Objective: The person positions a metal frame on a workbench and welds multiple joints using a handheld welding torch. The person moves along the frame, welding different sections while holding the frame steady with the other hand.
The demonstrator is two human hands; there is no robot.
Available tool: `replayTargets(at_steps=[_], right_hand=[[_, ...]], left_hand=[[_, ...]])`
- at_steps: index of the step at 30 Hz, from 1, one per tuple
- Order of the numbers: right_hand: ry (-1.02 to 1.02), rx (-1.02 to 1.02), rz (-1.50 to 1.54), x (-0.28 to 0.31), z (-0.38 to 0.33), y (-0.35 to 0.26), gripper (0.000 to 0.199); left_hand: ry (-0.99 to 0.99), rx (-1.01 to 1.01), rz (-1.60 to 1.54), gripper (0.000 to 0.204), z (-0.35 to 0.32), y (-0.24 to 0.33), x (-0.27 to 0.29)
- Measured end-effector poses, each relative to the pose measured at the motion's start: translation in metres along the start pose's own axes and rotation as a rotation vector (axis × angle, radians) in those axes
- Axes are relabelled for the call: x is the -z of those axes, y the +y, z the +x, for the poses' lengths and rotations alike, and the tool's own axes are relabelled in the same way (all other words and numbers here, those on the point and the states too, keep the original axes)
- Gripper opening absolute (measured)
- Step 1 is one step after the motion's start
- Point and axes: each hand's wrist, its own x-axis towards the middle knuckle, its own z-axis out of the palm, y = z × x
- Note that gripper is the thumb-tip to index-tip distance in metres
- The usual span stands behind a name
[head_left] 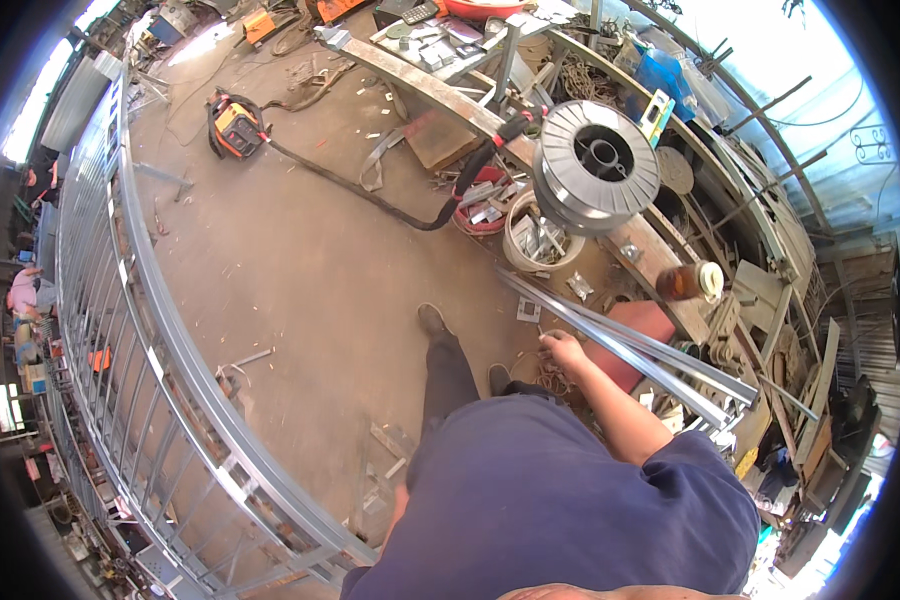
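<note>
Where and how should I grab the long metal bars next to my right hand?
Probably around mid-length, coming from the side where your right hand is, palm over the top. The metal bars are long and slim, so a middle grip should balance better, and they bunch closer there than at the splayed right end. What supports them isn't clear.
</note>
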Motion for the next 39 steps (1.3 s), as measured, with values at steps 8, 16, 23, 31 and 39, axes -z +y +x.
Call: replayTargets(at_steps=[8,16,23,31,39], right_hand=[[-0.197,0.279,-0.045,-0.037,-0.022,-0.312,0.043],[0.160,0.568,-0.062,0.039,0.076,-0.587,0.037],[0.410,0.216,-0.603,0.157,0.391,-0.595,0.047],[0.209,-0.322,-0.310,0.204,0.557,-0.478,0.052],[0.114,-0.351,0.106,0.176,0.554,-0.487,0.027]], left_hand=[[-0.121,-0.104,0.015,0.051,0.148,0.150,0.078],[-0.190,-0.108,0.016,0.049,0.227,0.282,0.135],[-0.261,-0.014,0.273,0.048,0.234,0.312,0.148],[-0.307,0.136,0.355,0.047,0.212,0.355,0.172],[-0.197,0.141,0.123,0.042,0.193,0.442,0.189]])
